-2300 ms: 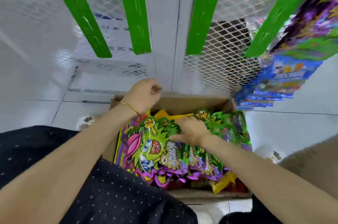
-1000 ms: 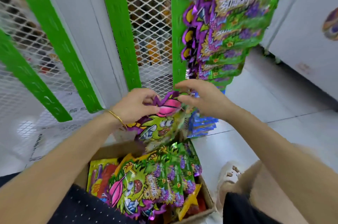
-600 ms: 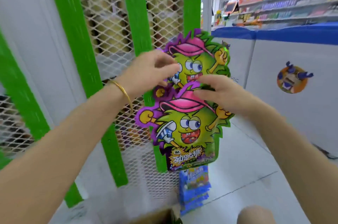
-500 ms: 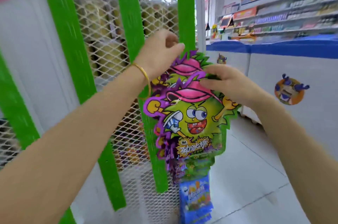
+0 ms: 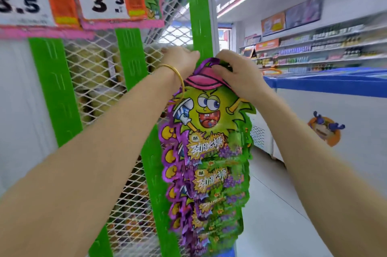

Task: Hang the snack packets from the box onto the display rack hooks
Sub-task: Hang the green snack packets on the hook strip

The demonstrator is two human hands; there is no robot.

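Up at the green rack upright (image 5: pixel 199 15), fingers of the right hand (image 5: pixel 236 76) pinch the pink top of the front snack packet (image 5: pixel 209 114) (more packets (image 5: pixel 211 204) hang behind it); left hand (image 5: pixel 180 60) curls alongside, grip unclear.

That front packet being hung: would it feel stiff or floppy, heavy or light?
Probably light: the right hand holds the packet by its top edge. Likely flexible yet flat, since it hangs uncreased. Its glossy film looks slippery.
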